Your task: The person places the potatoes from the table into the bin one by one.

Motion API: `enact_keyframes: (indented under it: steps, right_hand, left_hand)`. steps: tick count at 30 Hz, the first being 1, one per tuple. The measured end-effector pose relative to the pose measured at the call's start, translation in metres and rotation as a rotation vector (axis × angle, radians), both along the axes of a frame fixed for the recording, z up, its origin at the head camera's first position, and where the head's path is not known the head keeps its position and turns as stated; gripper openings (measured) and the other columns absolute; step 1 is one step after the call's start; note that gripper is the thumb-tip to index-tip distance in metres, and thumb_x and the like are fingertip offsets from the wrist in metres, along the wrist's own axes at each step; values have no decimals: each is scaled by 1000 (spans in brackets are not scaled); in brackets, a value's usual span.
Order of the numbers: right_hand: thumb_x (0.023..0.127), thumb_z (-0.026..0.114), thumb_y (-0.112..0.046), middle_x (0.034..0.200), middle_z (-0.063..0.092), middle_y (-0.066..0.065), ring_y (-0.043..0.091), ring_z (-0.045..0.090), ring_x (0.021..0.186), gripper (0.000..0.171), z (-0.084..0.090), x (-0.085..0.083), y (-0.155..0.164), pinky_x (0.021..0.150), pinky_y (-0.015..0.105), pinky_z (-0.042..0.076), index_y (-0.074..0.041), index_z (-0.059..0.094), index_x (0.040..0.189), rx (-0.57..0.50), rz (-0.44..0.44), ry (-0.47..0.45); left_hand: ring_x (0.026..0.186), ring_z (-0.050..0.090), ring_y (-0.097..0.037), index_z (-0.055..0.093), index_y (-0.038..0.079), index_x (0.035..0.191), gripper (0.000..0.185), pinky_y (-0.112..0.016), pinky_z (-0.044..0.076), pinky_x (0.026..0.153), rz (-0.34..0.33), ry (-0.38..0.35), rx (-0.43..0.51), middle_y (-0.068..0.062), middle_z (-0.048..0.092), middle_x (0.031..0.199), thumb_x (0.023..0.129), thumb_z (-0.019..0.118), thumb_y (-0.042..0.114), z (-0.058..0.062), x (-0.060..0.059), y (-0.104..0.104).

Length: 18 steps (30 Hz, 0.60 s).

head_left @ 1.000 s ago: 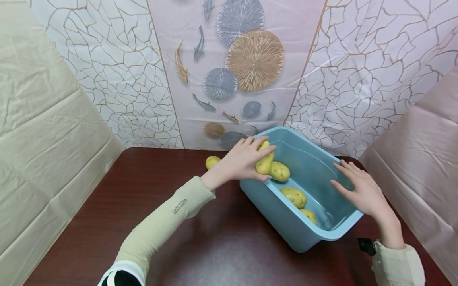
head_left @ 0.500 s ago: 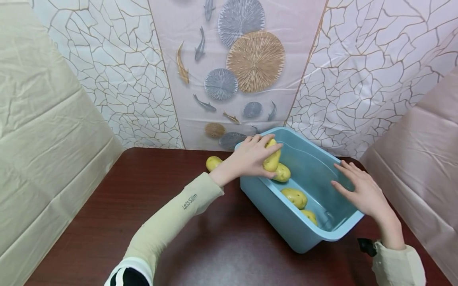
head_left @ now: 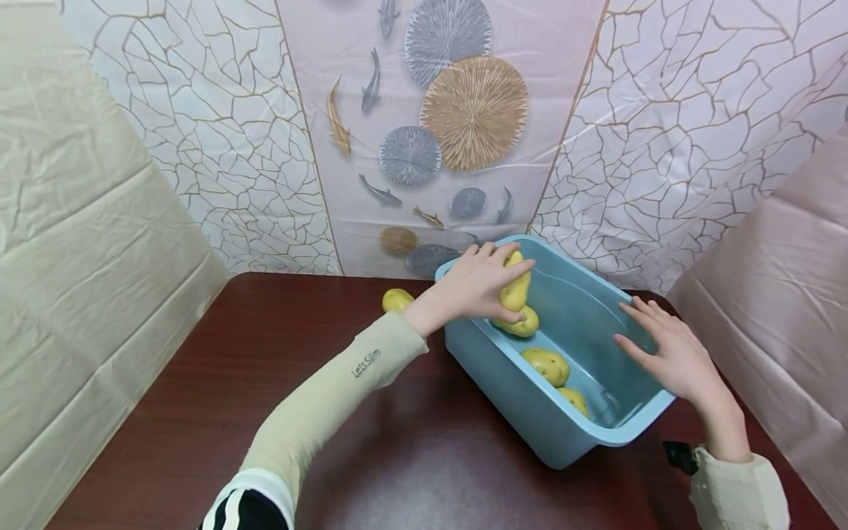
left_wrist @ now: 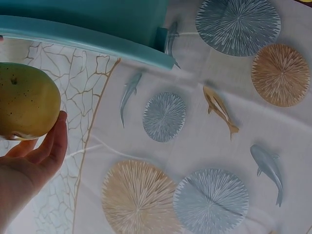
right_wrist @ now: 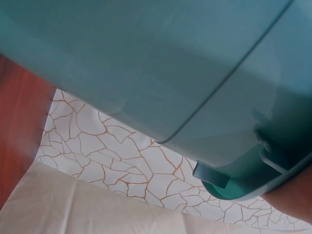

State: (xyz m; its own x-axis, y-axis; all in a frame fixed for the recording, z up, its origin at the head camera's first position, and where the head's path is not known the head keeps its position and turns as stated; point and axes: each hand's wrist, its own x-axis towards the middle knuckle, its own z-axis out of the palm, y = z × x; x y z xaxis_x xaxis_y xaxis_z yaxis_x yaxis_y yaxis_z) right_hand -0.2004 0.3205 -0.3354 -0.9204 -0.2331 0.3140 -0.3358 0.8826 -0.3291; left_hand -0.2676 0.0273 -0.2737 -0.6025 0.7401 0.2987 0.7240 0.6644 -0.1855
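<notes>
In the head view my left hand (head_left: 473, 283) grips a yellow potato (head_left: 515, 285) over the back left part of a light blue plastic bin (head_left: 506, 390). The left wrist view shows the same potato (left_wrist: 28, 101) speckled with dark dots, the fingertips curled at its side. Below it in the bin lie one potato (head_left: 522, 324) near the back, another potato (head_left: 546, 366) in the middle, and a partly hidden potato (head_left: 575, 401) towards the front. My right hand (head_left: 672, 353), fingers straight and spread, is at the bin's right rim. Only a bit of its wrist shows in the right wrist view.
One more potato (head_left: 397, 299) sits on the dark red-brown table (head_left: 218, 383) left of the bin, partly behind my left forearm. A patterned cloth (head_left: 430, 191) hangs behind the table. Pale cloths flank it on both sides.
My left hand has moved rightward and slightly back with the potato, further in over the bin. The right hand and the bin have stayed put.
</notes>
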Motion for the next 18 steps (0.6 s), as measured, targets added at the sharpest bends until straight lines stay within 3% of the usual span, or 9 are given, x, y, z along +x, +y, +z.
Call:
enact_keyframes:
  steps: [18]
  right_hand:
    - [88,52,-34,141,24,28,43,11,134,59,-1,0,0,101,63,8,0,36,134,1,0,4]
  left_hand:
    - [108,47,-26,38,24,135,78,-37,39,82,12,9,-42,-9,37,136,71,53,66,2,-8,20]
